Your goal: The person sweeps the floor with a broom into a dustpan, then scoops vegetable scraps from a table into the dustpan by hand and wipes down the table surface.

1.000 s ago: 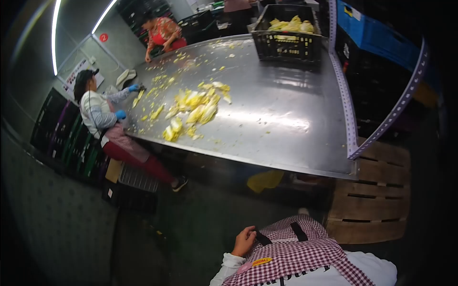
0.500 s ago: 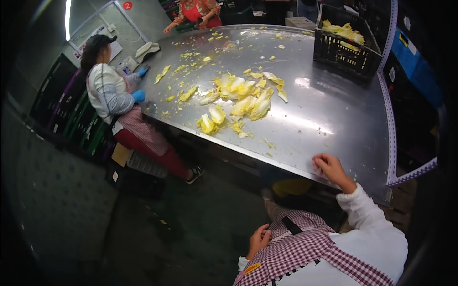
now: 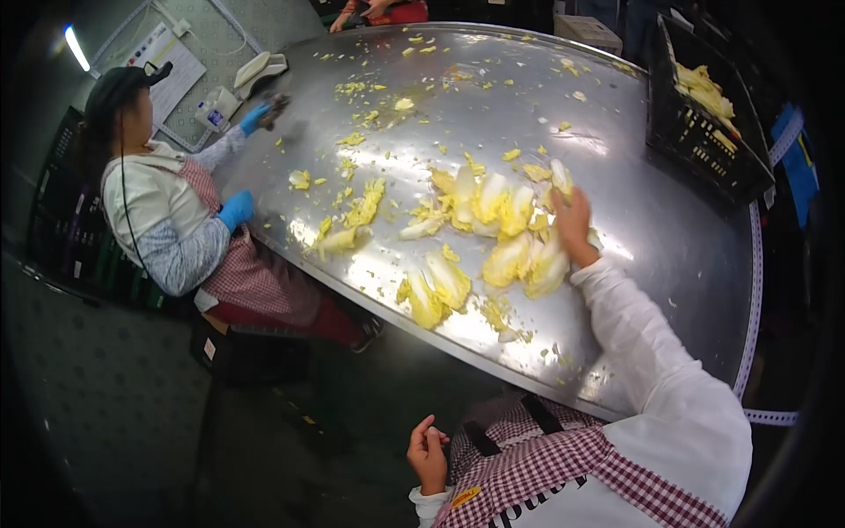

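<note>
Leaf heap: ruffled, yellow-and-white loose cabbage leaves [image 3: 488, 207], spread over the middle of the wide, shiny grey metal surface [image 3: 678, 251], with a separate flat clump nearer the edge.
Right hand: the wearer's bare right hand [image 3: 574, 224] is out over the surface at the right end of the heap, right by a slim, pale upright-looking leaf [image 3: 561, 176]. Looks like contact, but the fingertips are partly hidden, so can't tell if they're clamped on anything.
Left hand: the bare left hand [image 3: 429, 453] hangs beside the red-and-white checked cloth apron [image 3: 563, 462], fingers apart and loosely bent, nothing visible in it.
Just changed: half a second ago the right hand was only over the near edge, well short of the leaves. Now it's at them, so this reads as reaching turning into handling, one-handed so far.
Crate: slotted black plastic crate [image 3: 704, 154], far right, more yellow leaves inside.
Co-worker: person on the left in thin blue gloves [image 3: 236, 211]; the farther gloved hand has some dark thing [image 3: 276, 110], too blurry to name.
Scraps: small yellow leaf bits [image 3: 370, 114] scattered around the far and left parts.
</note>
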Tool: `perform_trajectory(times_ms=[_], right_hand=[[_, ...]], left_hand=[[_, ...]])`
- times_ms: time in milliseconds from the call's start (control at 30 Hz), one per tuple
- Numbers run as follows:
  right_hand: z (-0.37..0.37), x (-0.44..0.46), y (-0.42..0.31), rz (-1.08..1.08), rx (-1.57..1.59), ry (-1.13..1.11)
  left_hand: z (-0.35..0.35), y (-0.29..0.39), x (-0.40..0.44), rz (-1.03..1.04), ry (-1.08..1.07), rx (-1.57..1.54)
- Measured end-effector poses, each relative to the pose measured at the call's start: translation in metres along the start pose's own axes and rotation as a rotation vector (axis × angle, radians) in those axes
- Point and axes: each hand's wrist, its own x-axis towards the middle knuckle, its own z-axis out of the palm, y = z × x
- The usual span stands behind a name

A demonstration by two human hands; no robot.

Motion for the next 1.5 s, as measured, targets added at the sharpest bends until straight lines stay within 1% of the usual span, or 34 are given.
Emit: perform_trajectory(times_ms=[67,100,133,167,200,233,300,367,433,467,500,533,567,633,667,700,767,800,833,900,967,1000,1067,1100,1133,1200,1233,1267,1333,1400,1433,1467,1500], right_hand=[[0.021,-0.032,-0.054,-0.044,0.191,-0.112],[0.039,-0.049,-0.068,-0.117,0.133,-0.142],[0.049,-0.064,-0.087,-0.159,0.114,-0.148],[0.048,-0.074,-0.106,-0.135,0.158,-0.235],[0.047,-0.078,-0.118,-0.170,0.244,-0.389],[0.027,-0.076,-0.136,-0.234,0.283,-0.593],[-0.009,-0.066,-0.148,-0.335,0.267,-0.587],[-0.040,-0.050,-0.123,-0.169,0.277,-0.573],[-0.078,-0.043,-0.080,-0.038,0.140,-0.471],[-0.103,-0.045,-0.063,0.040,0.158,-0.426],[-0.127,-0.053,-0.052,0.118,0.046,-0.371],[-0.147,-0.067,-0.034,0.140,0.007,-0.312],[-0.163,-0.086,-0.021,0.162,-0.031,-0.254],[-0.192,-0.119,-0.029,0.150,-0.169,-0.278],[-0.193,-0.144,-0.019,0.187,-0.232,-0.268],[-0.188,-0.169,-0.010,0.220,-0.293,-0.260],[-0.160,-0.203,-0.028,0.223,-0.297,-0.327],[-0.142,-0.204,-0.052,0.171,-0.268,-0.388],[-0.122,-0.206,-0.080,0.119,-0.234,-0.451],[-0.075,-0.197,-0.124,-0.027,-0.104,-0.533],[-0.033,-0.183,-0.158,-0.107,0.026,-0.529],[-0.007,-0.178,-0.169,-0.125,0.101,-0.503],[0.031,-0.163,-0.189,-0.171,0.219,-0.470],[0.042,-0.155,-0.195,-0.182,0.279,-0.466],[0.043,-0.143,-0.202,-0.185,0.270,-0.469],[0.038,-0.115,-0.209,-0.358,0.201,-0.565],[0.038,-0.101,-0.200,-0.414,0.154,-0.547],[0.031,-0.074,-0.196,-0.446,0.197,-0.568],[0.033,-0.018,-0.179,-0.443,0.052,-0.636],[0.049,0.037,-0.161,-0.458,-0.126,-0.616],[0.065,0.062,-0.154,-0.458,-0.159,-0.649],[0.080,0.081,-0.153,-0.415,-0.101,-0.700],[0.096,0.095,-0.158,-0.321,0.077,-0.818]], left_hand=[[0.007,0.022,0.018,0.078,-0.084,-0.018],[0.011,0.029,0.028,0.074,-0.103,-0.007],[0.017,0.037,0.039,0.128,-0.157,-0.007],[0.023,0.045,0.051,0.180,-0.218,-0.002],[0.030,0.054,0.062,0.223,-0.259,0.009],[0.035,0.062,0.076,0.339,-0.332,0.103],[0.047,0.092,0.101,0.522,-0.470,0.209],[0.058,0.113,0.123,0.605,-0.541,0.223],[0.062,0.122,0.150,0.701,-0.539,0.247],[0.063,0.131,0.161,0.689,-0.545,0.246],[0.063,0.139,0.172,0.711,-0.506,0.256],[0.061,0.144,0.183,0.734,-0.468,0.267],[0.055,0.146,0.194,0.738,-0.473,0.279],[0.047,0.146,0.215,0.872,-0.337,0.376],[0.036,0.144,0.227,0.837,-0.307,0.512],[0.031,0.148,0.234,0.831,-0.300,0.516],[0.021,0.154,0.243,0.852,-0.188,0.736],[0.014,0.151,0.247,0.727,-0.258,0.790],[0.012,0.152,0.244,0.721,-0.237,0.797],[0.019,0.153,0.239,0.773,-0.338,0.974],[0.036,0.146,0.229,0.756,-0.441,1.006],[0.046,0.150,0.228,0.721,-0.457,1.036],[0.057,0.143,0.238,0.744,-0.378,1.031],[0.059,0.140,0.242,0.747,-0.349,1.020],[0.059,0.141,0.248,0.742,-0.350,1.011],[0.053,0.144,0.263,0.696,-0.325,1.096],[0.046,0.144,0.274,0.730,-0.289,1.098],[0.042,0.145,0.284,0.742,-0.228,1.120],[0.036,0.156,0.306,0.636,-0.197,1.160],[0.031,0.166,0.329,0.561,-0.239,1.177],[0.032,0.173,0.339,0.512,-0.263,1.197],[0.035,0.184,0.345,0.412,-0.331,1.254],[0.038,0.182,0.353,0.398,-0.350,1.256]])
